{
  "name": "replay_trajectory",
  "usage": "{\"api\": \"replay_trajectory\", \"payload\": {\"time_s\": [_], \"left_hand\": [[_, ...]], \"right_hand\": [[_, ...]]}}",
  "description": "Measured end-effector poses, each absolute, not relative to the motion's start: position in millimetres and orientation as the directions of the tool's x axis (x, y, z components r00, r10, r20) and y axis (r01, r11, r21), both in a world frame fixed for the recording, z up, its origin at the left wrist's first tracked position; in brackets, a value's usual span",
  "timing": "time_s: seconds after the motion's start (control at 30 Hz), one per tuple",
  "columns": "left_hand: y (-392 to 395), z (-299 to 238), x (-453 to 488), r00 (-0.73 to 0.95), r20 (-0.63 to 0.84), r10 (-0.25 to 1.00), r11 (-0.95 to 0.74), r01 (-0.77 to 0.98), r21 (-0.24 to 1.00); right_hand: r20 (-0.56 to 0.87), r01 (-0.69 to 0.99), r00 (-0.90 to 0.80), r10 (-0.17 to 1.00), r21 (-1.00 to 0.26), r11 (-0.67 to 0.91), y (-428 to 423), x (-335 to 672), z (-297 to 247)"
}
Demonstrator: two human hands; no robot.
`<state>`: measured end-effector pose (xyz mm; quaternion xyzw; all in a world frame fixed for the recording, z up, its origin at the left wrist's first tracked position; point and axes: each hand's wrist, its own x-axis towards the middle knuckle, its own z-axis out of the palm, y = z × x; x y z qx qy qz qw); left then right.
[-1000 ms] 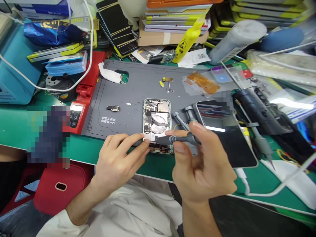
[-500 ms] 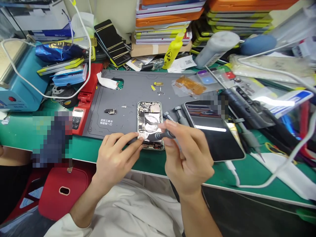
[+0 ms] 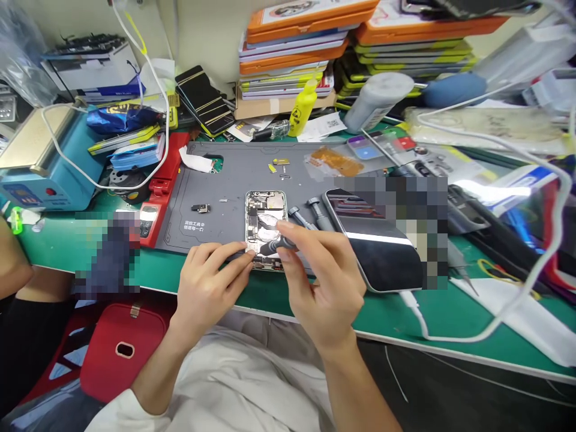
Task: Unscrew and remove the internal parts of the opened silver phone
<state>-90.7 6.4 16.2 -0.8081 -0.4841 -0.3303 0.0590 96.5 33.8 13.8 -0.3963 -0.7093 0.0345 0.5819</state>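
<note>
An opened smartphone (image 3: 278, 207) lies on the grey work mat (image 3: 216, 174), its inner parts and a round silvery coil area exposed. My left hand (image 3: 211, 279) rests at the phone's lower left edge, thumb and fingertips closed against it; whether they also pinch a tiny part is hidden. Between the thumb and fingers of my right hand (image 3: 324, 282) is a dark grey screwdriver (image 3: 271, 245), tilted, its tip end low over the phone's lower left. Two more screwdrivers (image 3: 320, 215) lie right of the phone. A small dark phone part (image 3: 200, 208) sits on the mat to the left.
A larger phone (image 3: 382, 252) with a white cable (image 3: 416, 315) lies on the right. A red device (image 3: 162, 186) borders the mat's left side. Tiny parts (image 3: 281, 162) and an amber film sheet (image 3: 335, 162) are farther back. Stacked boxes (image 3: 288, 54) stand behind. Another person's leg (image 3: 42, 294) is at left.
The view has shifted, so the bench appears slightly left and lower. Both hands stay at the opened phone, and the right still grips the screwdriver over its lower part.
</note>
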Motion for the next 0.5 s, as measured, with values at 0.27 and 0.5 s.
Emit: {"api": "replay_trajectory", "payload": {"time_s": [0.27, 0.5], "left_hand": [[5.5, 15.2, -90.5, 0.313, 0.584, 0.749, -0.506, 0.839, 0.199], [4.5, 14.7, -90.3, 0.300, 0.584, 0.754, -0.506, 0.833, 0.225]], "right_hand": [[0.786, 0.491, 0.007, 0.619, -0.542, 0.682, 34.3, 96.5, 14.8], [0.766, 0.453, -0.011, 0.643, -0.570, 0.686, 34.3, 95.7, 13.0]]}}
